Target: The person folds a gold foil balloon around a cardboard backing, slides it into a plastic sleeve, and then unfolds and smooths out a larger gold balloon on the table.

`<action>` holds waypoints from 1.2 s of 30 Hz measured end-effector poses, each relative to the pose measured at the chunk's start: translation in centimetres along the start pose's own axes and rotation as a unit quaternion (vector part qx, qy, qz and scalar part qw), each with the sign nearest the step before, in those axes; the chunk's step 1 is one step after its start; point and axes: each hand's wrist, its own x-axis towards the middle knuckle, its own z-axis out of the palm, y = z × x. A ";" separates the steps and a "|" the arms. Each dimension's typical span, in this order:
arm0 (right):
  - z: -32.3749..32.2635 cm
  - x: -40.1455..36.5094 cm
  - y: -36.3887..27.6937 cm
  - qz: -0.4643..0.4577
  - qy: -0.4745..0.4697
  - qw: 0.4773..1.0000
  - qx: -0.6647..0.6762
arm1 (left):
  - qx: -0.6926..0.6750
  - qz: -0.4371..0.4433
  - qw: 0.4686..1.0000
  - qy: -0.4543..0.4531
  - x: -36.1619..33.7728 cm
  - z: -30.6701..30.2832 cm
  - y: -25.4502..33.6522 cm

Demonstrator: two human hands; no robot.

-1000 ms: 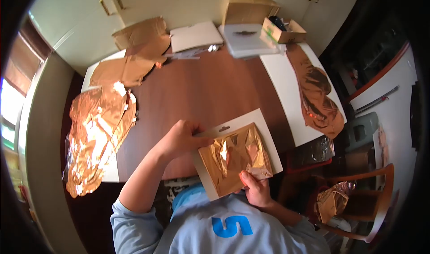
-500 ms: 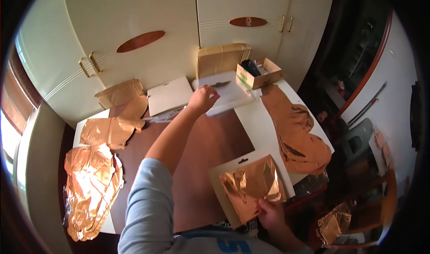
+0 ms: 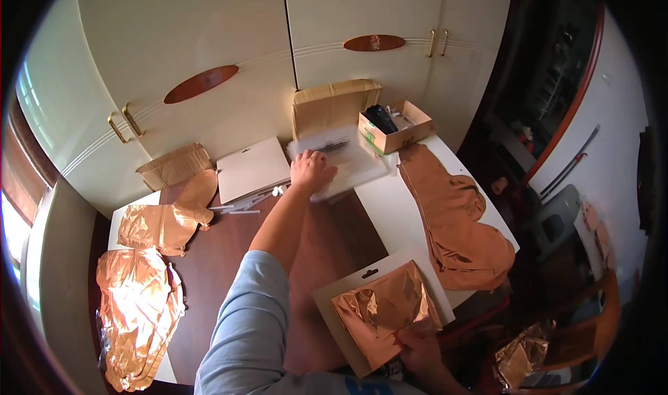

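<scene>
My left hand (image 3: 310, 170) reaches across the table and rests palm down on a stack of clear plastic sleeves (image 3: 351, 160) at the far side, fingers spread over its near left corner. My right hand (image 3: 417, 348) stays near my body and pinches the lower edge of a folded copper foil balloon (image 3: 385, 308) lying on a white backing card (image 3: 341, 299) with a hang hole. The card and foil are held just above the brown table (image 3: 229, 256).
Flat copper foil balloons lie at the left (image 3: 138, 311), far left (image 3: 163, 221) and right (image 3: 456, 221). A white card stack (image 3: 252, 170), a brown cardboard box (image 3: 334, 103) and a small open box (image 3: 395, 125) stand at the back. A wooden chair (image 3: 557, 346) holds crumpled foil.
My left arm has let go of the card and stretched out to the far plastic stack, now resting on it. My head has tipped up. My right hand still holds the card and foil.
</scene>
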 end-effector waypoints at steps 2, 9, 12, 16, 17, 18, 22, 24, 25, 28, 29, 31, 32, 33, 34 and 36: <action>-0.2 -0.1 0.4 -0.018 0.006 1.000 -0.022 | 0.020 -0.005 1.000 -0.006 -0.6 -1.6 1.5; -2.9 0.1 2.0 -0.060 -0.007 0.982 -0.180 | 0.009 0.009 1.000 0.015 1.0 1.0 -0.8; -3.3 0.1 1.7 -0.081 0.010 0.984 -0.156 | -0.017 0.067 0.996 0.056 0.9 0.2 -1.0; 1.0 -0.9 -3.0 -0.094 0.011 0.995 0.019 | -0.033 0.155 0.985 0.063 -2.6 -8.2 3.3; 1.6 -1.1 -3.9 -0.050 0.026 0.997 0.052 | -0.018 0.179 0.983 0.047 -4.6 -10.1 4.0; 1.3 -1.2 -3.9 -0.049 -0.024 0.998 0.033 | -0.003 0.201 0.979 0.030 -6.7 -11.5 4.5; -1.1 -2.5 -4.5 0.008 -0.163 0.985 -0.048 | 0.032 0.265 0.963 -0.040 -17.2 -15.2 4.6; -1.5 -2.6 -3.5 0.027 -0.201 0.977 -0.064 | 0.020 0.263 0.961 -0.080 -21.5 -16.5 4.3; -0.6 -3.4 -3.3 0.059 -0.149 0.984 -0.075 | 0.018 0.252 0.962 -0.100 -23.5 -17.1 4.2; -0.6 -3.9 -0.4 0.099 -0.149 0.981 -0.081 | 0.020 0.259 0.964 -0.048 -27.7 -18.4 4.5; -2.8 -3.7 1.0 0.161 -0.176 0.967 -0.084 | 0.007 0.274 0.961 -0.038 -28.5 -18.9 4.5; -4.1 -3.7 2.9 0.186 -0.170 0.965 -0.079 | -0.016 0.307 0.952 -0.011 -28.8 -19.8 4.5; -4.4 -4.1 3.4 0.199 -0.166 0.963 -0.077 | -0.047 0.293 0.954 -0.049 -29.0 -19.5 3.8; -3.6 -4.5 3.1 0.222 -0.163 0.960 -0.046 | -0.079 0.278 0.953 -0.088 -29.2 -19.2 3.0; -3.2 -4.8 2.7 0.220 -0.176 0.959 -0.039 | -0.110 0.263 0.950 -0.124 -29.3 -18.9 2.5; -2.9 -5.1 2.3 0.214 -0.203 0.955 -0.025 | -0.085 0.278 0.951 -0.104 -29.5 -18.9 2.4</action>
